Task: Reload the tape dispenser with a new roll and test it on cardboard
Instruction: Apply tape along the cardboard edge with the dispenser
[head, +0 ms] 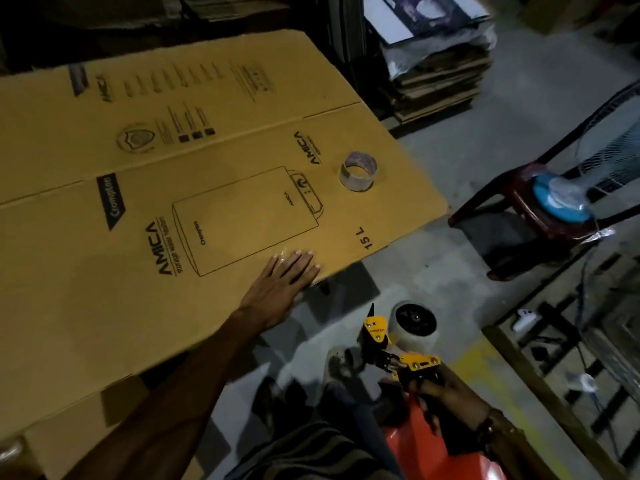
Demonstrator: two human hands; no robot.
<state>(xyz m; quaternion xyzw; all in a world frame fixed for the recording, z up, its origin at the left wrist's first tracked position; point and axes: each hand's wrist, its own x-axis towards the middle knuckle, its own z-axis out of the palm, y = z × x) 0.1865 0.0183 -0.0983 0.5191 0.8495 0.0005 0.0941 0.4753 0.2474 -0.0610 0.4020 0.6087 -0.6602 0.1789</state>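
Both hands are busy and well apart. The left hand (pixel 284 282) lies flat and open, fingers spread, on the near edge of the big sheet of cardboard (pixel 104 289), and something shiny, maybe clear tape, shows under the fingertips. The right hand (pixel 446 393) is closed around the handle of the tape dispenser (pixel 398 344), below and to the right of the cardboard's near edge, off the sheet and over the floor. The dispenser is yellow and black, and a whitish roll of tape (pixel 414 327) sits on its black hub. The small print on its yellow plate is too blurred to read.

On the cardboard I can read "AMICA" in large letters in several places, "Crompton" on a dark banner and again inside the drawing of a water heater, and "15 L" near the right edge. The smaller text lines are not readable.

An almost empty tape core (pixel 358 171) stands on the cardboard, toward its far right side, well apart from both hands.
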